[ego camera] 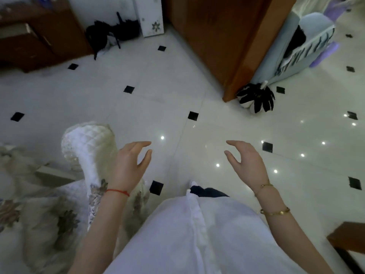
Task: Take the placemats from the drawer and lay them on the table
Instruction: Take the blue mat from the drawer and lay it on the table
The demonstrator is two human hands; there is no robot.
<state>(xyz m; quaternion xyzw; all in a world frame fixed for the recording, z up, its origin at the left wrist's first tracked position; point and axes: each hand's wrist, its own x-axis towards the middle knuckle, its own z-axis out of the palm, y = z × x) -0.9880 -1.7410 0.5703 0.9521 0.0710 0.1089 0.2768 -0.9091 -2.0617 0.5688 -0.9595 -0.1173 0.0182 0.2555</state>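
My left hand and my right hand hover side by side over the white tiled floor, fingers spread and curved, holding nothing. A dark wooden cabinet with drawers stands at the far upper left; one drawer front with a handle shows there. No placemat is in view. A brown wooden corner that may be a table edge shows at the lower right.
A quilted white sofa arm is just left of my left hand. A large brown wooden cabinet rises ahead. Black cloth lies by the wall, a black-and-white bundle by the cabinet's foot, a pale blue basket behind.
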